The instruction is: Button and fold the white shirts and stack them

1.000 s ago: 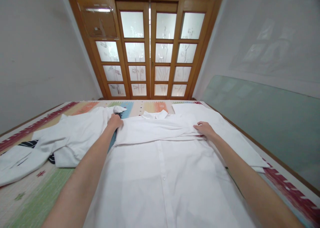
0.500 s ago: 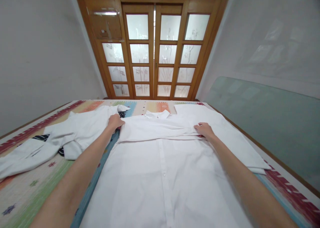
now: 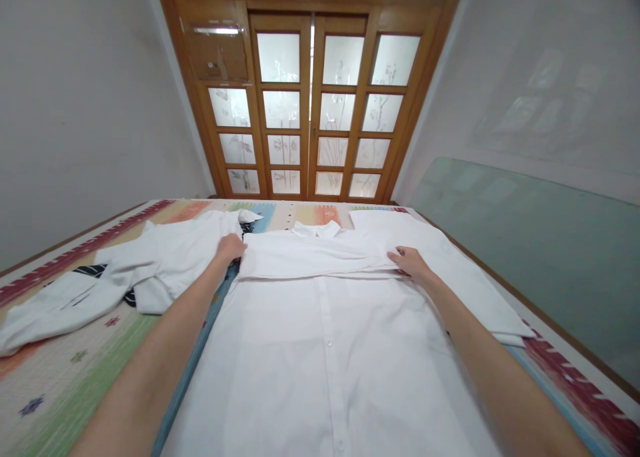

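A white button-up shirt lies front up before me, its collar at the far end. One sleeve is laid flat across its chest, below the collar. At the fold by the left shoulder, my left hand is closed on the cloth. My right hand pinches the sleeve's other end near the right side of the shirt; the fingertips are partly hidden by the cloth.
A crumpled white garment with black patterned parts lies to the left. Another white garment lies flat on the right. Under them spreads a colourful patterned bedcover. A pale green board leans along the right wall; wooden glazed doors stand behind.
The folded sleeve's lower edge now lies flatter and slightly farther from me. Both hands keep hold at nearly the same spots. The view has tilted slightly.
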{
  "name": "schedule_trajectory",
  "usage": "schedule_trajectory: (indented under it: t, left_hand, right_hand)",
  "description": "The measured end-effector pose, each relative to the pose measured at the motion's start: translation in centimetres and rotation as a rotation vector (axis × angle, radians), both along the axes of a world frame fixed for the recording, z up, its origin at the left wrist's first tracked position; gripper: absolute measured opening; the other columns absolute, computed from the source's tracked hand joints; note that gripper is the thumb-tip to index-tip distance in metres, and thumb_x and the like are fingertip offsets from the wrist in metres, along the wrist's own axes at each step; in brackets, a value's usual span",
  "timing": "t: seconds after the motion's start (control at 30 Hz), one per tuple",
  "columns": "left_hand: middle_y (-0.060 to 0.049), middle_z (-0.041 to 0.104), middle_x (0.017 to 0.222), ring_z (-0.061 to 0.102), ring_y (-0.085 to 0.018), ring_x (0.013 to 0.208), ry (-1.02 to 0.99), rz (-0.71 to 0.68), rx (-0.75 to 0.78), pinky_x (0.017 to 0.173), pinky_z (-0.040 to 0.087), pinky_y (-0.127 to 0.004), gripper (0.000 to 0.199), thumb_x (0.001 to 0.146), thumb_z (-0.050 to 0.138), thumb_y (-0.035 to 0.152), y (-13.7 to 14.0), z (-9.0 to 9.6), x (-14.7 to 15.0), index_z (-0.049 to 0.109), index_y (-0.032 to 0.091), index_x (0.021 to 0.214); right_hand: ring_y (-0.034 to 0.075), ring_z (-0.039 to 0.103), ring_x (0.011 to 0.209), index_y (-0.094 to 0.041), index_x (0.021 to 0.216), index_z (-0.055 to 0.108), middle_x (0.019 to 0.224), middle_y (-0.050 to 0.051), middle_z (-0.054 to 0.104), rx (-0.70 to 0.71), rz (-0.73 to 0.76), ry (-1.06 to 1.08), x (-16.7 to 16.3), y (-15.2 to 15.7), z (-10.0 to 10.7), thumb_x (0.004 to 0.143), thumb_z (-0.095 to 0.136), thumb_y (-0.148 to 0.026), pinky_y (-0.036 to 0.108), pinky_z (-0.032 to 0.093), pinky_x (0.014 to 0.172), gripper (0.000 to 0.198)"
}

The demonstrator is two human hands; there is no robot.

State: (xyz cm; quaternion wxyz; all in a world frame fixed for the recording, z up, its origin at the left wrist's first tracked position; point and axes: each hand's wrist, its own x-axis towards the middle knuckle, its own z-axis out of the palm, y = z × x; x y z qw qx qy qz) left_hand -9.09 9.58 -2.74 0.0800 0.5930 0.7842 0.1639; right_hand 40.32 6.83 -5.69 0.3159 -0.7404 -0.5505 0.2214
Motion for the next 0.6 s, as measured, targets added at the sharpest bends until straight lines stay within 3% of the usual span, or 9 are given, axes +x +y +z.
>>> schedule_trajectory:
  t: [0.13, 0.23, 0.33, 0.47, 0.6]
  left_hand:
    - [-0.012, 0.07, 0.087, 0.064, -0.027, 0.094, 0.156, -0.071, 0.115, 0.08, 0.046, -0.033, 0.015, 0.078, 0.053, 0.029, -2.0, 0.4, 1.0, 0.062, 0.017, 0.081]
    - [-0.006, 0.066, 0.086, 0.062, -0.023, 0.086, 0.222, -0.311, 0.184, 0.077, 0.046, -0.031, 0.021, 0.075, 0.055, 0.035, -4.9, 0.8, 1.4, 0.058, 0.02, 0.088]
    - [-0.005, 0.062, 0.091, 0.059, -0.024, 0.091, 0.32, -0.496, 0.199, 0.073, 0.046, -0.032, 0.024, 0.07, 0.056, 0.035, -8.3, 0.7, 1.3, 0.055, 0.021, 0.089]
    - [-0.007, 0.06, 0.093, 0.057, -0.024, 0.092, 0.396, -0.587, 0.24, 0.078, 0.046, -0.034, 0.022, 0.069, 0.056, 0.03, -11.3, -0.5, 1.0, 0.054, 0.021, 0.089]
    - [-0.009, 0.061, 0.091, 0.059, -0.024, 0.089, 0.436, -0.589, 0.279, 0.077, 0.046, -0.034, 0.011, 0.076, 0.048, 0.019, -11.9, -1.7, 1.1, 0.055, 0.019, 0.085]
  right_hand:
    - [0.01, 0.05, 0.048, -0.011, 0.099, 0.069, 0.069, 0.0, 0.064, 0.001, 0.016, 0.01, 0.0, -0.5, 0.2, 0.082, 0.059, -0.03, 0.021, 0.039, 0.047, 0.027]
    - [0.01, 0.048, 0.046, -0.01, 0.103, 0.068, 0.066, -0.001, 0.062, -0.004, 0.031, 0.031, 0.0, -0.6, 0.1, 0.082, 0.06, -0.029, 0.021, 0.038, 0.046, 0.029]
    - [0.01, 0.048, 0.044, -0.008, 0.112, 0.065, 0.07, 0.001, 0.064, -0.014, 0.015, 0.079, -0.1, -0.4, 0.0, 0.081, 0.061, -0.028, 0.022, 0.038, 0.045, 0.037]
    - [0.011, 0.049, 0.043, -0.004, 0.126, 0.057, 0.072, 0.005, 0.066, -0.018, -0.005, 0.052, -0.3, -0.1, -0.2, 0.082, 0.06, -0.027, 0.025, 0.042, 0.049, 0.051]
    - [0.013, 0.053, 0.046, -0.003, 0.131, 0.054, 0.069, 0.005, 0.066, 0.001, 0.015, -0.027, -0.2, 0.2, -0.4, 0.082, 0.061, -0.029, 0.027, 0.046, 0.056, 0.056]
